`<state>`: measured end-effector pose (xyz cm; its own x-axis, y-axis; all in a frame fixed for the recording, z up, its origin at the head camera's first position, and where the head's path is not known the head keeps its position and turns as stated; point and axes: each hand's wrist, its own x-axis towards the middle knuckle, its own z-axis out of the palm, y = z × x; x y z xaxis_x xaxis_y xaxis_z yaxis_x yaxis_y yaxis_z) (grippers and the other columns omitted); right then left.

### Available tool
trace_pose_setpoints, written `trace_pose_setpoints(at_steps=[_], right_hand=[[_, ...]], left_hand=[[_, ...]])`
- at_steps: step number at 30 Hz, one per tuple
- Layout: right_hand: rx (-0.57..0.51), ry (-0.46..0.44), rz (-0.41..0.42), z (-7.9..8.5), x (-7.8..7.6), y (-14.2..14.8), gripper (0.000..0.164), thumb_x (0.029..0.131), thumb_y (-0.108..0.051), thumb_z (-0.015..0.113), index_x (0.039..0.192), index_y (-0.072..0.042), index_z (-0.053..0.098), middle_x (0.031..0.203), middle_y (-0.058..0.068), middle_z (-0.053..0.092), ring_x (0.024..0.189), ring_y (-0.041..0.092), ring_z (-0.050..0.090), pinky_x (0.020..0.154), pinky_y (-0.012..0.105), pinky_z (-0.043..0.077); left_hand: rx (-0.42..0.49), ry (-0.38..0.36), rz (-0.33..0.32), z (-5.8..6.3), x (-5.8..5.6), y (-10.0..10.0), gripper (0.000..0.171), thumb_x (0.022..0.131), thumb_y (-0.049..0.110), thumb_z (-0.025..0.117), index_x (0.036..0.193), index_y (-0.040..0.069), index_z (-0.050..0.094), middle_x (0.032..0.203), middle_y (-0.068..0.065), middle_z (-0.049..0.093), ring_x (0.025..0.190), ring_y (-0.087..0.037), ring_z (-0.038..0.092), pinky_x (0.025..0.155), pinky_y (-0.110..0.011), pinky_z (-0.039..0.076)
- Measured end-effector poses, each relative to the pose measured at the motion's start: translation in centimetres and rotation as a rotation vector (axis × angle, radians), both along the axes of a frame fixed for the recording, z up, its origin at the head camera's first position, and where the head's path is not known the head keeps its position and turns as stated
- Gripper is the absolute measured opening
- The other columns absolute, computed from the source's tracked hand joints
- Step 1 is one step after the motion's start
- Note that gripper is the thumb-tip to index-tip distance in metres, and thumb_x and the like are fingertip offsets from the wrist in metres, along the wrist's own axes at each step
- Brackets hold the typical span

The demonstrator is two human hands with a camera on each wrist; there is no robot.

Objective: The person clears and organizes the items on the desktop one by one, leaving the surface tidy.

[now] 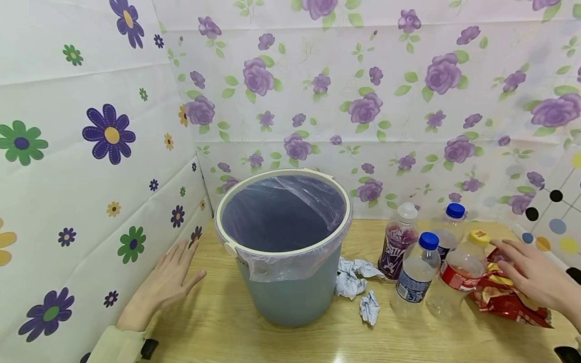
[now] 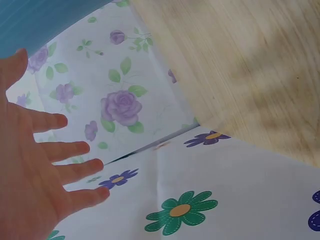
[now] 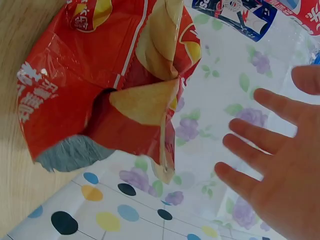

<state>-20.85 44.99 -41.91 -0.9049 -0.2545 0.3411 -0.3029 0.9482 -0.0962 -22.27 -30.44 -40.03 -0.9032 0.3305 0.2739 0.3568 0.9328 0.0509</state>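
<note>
My left hand (image 1: 165, 280) is held with its fingers spread, to the left of a blue-grey trash bin (image 1: 290, 297) lined with a clear plastic bag (image 1: 286, 267). It holds nothing; the left wrist view shows the same spread fingers (image 2: 75, 172). On the far right my right hand (image 1: 533, 269) hovers by a torn red chip bag (image 1: 508, 302), overlapping it in the head view. In the right wrist view that crumpled bag (image 3: 100, 85) shows its silvery inside, apart from the extended fingers of my right hand (image 3: 285, 155).
Right of the bin lie several crumpled papers (image 1: 350, 282). Beyond them stand a purple-labelled bottle (image 1: 395, 247), two blue-capped bottles (image 1: 415, 277) and a yellow-capped bottle (image 1: 463, 272) on the wooden table (image 1: 317, 343). Flowered cloth walls (image 1: 317, 116) enclose the back and sides.
</note>
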Motion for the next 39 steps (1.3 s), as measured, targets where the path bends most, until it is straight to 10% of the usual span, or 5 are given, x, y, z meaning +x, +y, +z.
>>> trace_pose_setpoints(at_steps=[19, 25, 28, 32, 39], right_hand=[[-0.204, 0.279, -0.154, 1.8, 1.3, -1.9, 0.031, 0.102, -0.015, 0.044, 0.118, 0.007, 0.058, 0.109, 0.038, 0.058, 0.082, 0.051, 0.057, 0.060, 0.061, 0.047], [-0.369, 0.378, -0.182, 1.9, 1.4, -2.4, 0.031, 0.099, -0.008, 0.042, 0.120, 0.007, 0.058, 0.103, 0.031, 0.062, 0.078, -0.026, 0.036, 0.054, 0.009, 0.037], [-0.440, 0.470, -0.162, 2.0, 1.6, -2.9, 0.029, 0.098, -0.004, 0.041, 0.118, 0.008, 0.060, 0.100, -0.009, 0.068, 0.084, -0.035, 0.025, 0.055, 0.000, 0.030], [-0.521, 0.585, -0.113, 2.4, 1.8, -3.6, 0.028, 0.097, -0.002, 0.041, 0.112, 0.009, 0.063, 0.098, -0.049, 0.040, 0.083, -0.032, 0.036, 0.057, -0.001, 0.031], [-0.586, 0.603, -0.112, 3.2, 2.3, -4.6, 0.028, 0.097, -0.002, 0.042, 0.115, 0.007, 0.062, 0.095, -0.045, 0.045, 0.081, -0.028, 0.041, 0.059, -0.001, 0.032]], left_hand=[[-0.021, 0.073, -0.032, 1.1, 0.0, 0.6, 0.068, 0.098, 0.040, 0.053, 0.146, -0.004, 0.033, 0.146, -0.032, 0.036, 0.134, -0.049, 0.035, 0.111, -0.061, 0.030], [0.015, 0.157, -0.094, 1.3, -0.1, 0.9, 0.062, 0.096, 0.033, 0.057, 0.144, -0.003, 0.039, 0.140, -0.029, 0.046, 0.127, -0.047, 0.045, 0.108, -0.059, 0.035], [0.055, 0.176, -0.109, 1.4, -0.1, 1.0, 0.058, 0.097, 0.030, 0.057, 0.142, -0.003, 0.042, 0.137, -0.027, 0.050, 0.123, -0.045, 0.049, 0.105, -0.058, 0.039], [0.119, 0.178, -0.109, 1.6, 0.0, 1.2, 0.052, 0.098, 0.026, 0.056, 0.141, -0.001, 0.044, 0.134, -0.027, 0.053, 0.120, -0.044, 0.052, 0.102, -0.059, 0.042], [0.248, 0.205, -0.125, 1.6, 0.2, 1.5, 0.041, 0.099, 0.019, 0.055, 0.136, 0.002, 0.051, 0.125, -0.022, 0.062, 0.112, -0.041, 0.058, 0.093, -0.058, 0.047]])
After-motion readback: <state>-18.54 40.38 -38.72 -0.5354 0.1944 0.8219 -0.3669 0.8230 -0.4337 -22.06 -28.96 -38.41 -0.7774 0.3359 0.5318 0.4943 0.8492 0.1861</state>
